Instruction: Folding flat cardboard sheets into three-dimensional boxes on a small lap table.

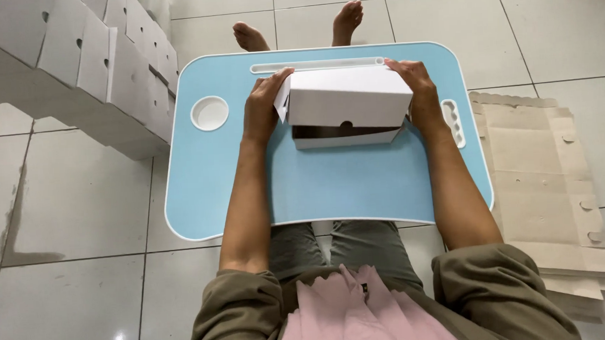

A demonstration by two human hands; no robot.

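Item: white cardboard box [344,106], held between both hands on a pale blue lap table [345,188]. Left hand [263,106] clasped the box's left end; right hand [419,91] pressed the right end. Box body was folded into shape; lid stood raised, a dark gap beneath it, so closing apparently remained. Board smooth, matte, sharp-edged. Left of the left hand: stack of finished white boxes [83,64]. Right of the right hand: pile of flat brown cardboard blanks [544,178], notched edges, unfolded. Floor: glossy grey tiles.
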